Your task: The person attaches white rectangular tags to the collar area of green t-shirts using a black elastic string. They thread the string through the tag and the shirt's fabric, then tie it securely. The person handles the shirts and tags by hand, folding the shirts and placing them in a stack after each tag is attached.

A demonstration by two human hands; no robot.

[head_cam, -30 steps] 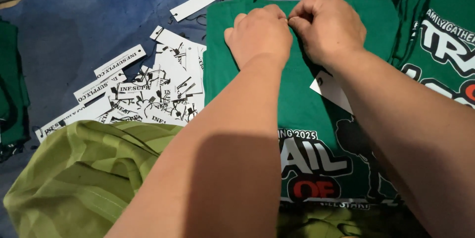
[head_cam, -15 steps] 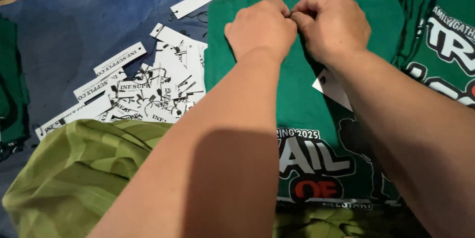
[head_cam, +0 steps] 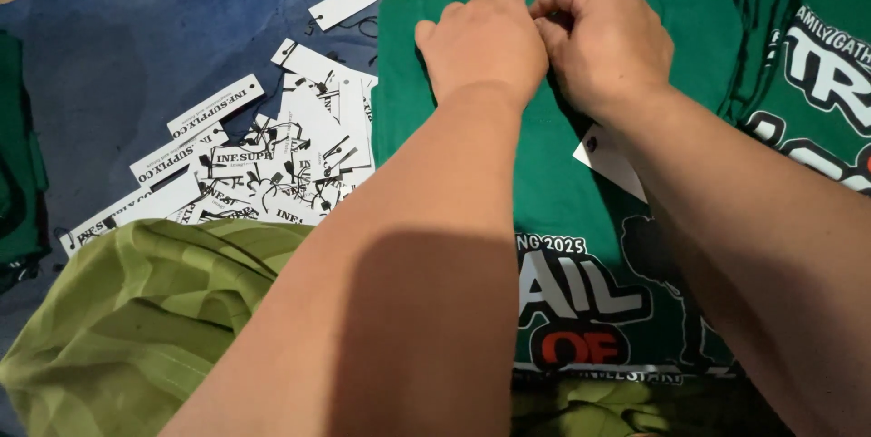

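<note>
Fingers of the left hand (head_cam: 485,47) and right hand (head_cam: 603,42) are pinched shut on the collar of the green shirt (head_cam: 544,165) at 12 o'clock; soft, light cloth, best gripped at that hem. Tags (head_cam: 263,165) are heaped at 9 o'clock.

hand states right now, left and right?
Left hand: curled, fingers pressed on the green shirt near its collar; grip cannot be told.
Right hand: closed, pinching at the same collar spot; what it holds is hidden.
</note>
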